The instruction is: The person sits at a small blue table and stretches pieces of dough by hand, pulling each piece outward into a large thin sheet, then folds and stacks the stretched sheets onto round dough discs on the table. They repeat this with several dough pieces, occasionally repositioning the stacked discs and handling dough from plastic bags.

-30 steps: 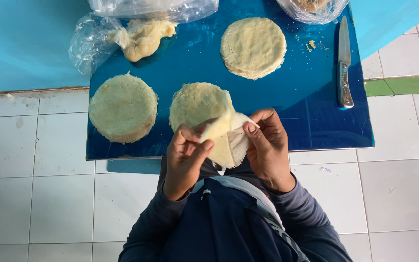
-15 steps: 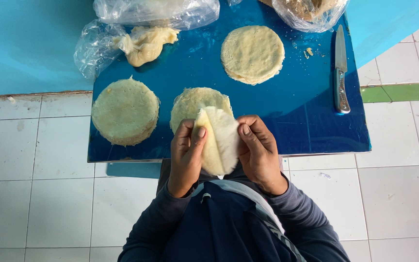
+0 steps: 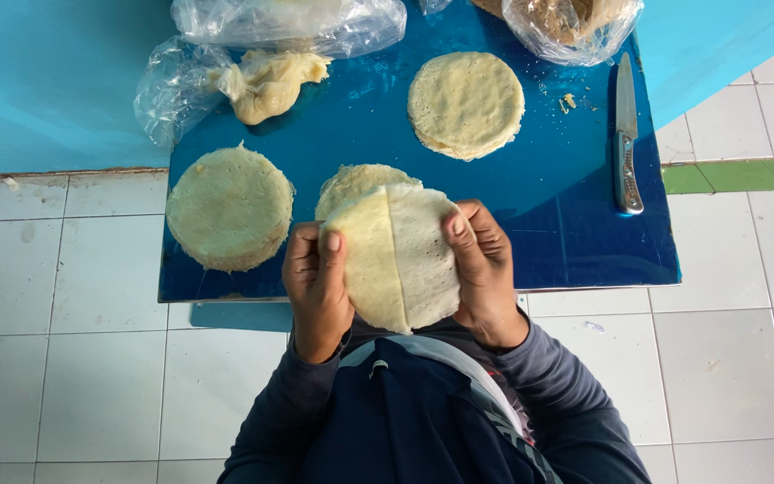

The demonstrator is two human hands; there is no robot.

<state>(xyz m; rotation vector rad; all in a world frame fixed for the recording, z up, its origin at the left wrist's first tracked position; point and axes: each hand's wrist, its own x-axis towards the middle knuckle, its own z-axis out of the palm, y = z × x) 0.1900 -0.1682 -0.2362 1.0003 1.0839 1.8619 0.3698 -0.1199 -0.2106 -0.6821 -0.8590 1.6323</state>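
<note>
Both hands, left hand and right hand, pinch a thin dough round between closed fingers.

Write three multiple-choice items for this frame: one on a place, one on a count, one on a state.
1. Where does the knife lie?
A. on the board's right edge
B. on the floor tiles
C. in a bag

2. How many flat round stacks rest on the board?
A. one
B. three
C. five

3. How is the disc held?
A. flat on the board
B. rolled into a tube
C. lifted between both hands

Answers:
1 A: it lies lengthwise near the blue board's right side.
2 B: one at left, one in the middle, one at the top.
3 C: the left hand and right hand grip its sides above the board.
</note>
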